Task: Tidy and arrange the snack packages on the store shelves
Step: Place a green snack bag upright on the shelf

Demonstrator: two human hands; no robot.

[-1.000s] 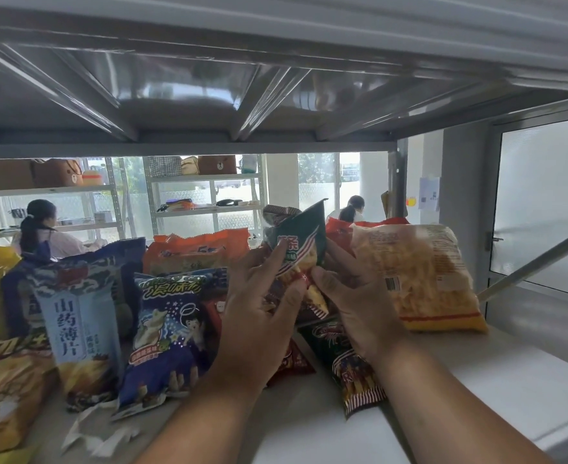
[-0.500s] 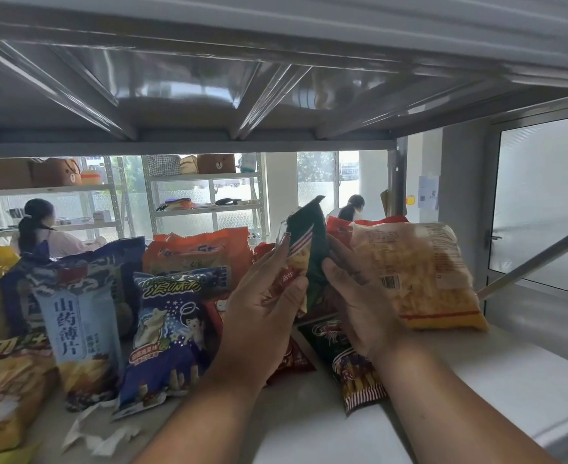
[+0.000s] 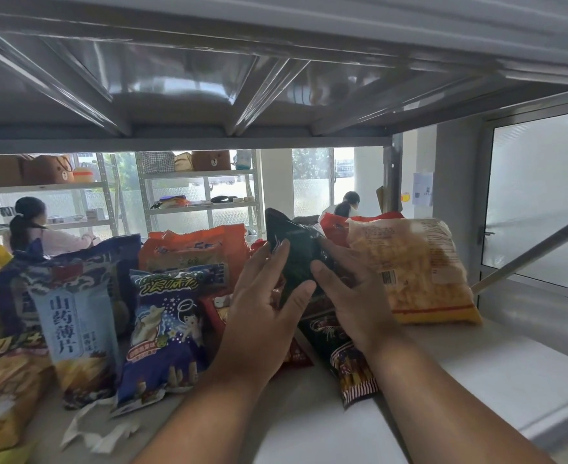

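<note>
- White shelf [image 3: 477,390], bags crowding its left and back edge.
- Both hands up: left hand [image 3: 262,316] and right hand [image 3: 353,306] pinch a dark bag [image 3: 296,249] (upright, mid-shelf).
- Yellow bag [image 3: 416,269] just right.

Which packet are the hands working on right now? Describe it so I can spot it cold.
On the white shelf, look at the middle of the snack row, left of the big clear bag of yellow puffs. The dark green packet stands upright there, held between the left hand and right hand. It is the only near-black packet raised above its neighbours.
</note>
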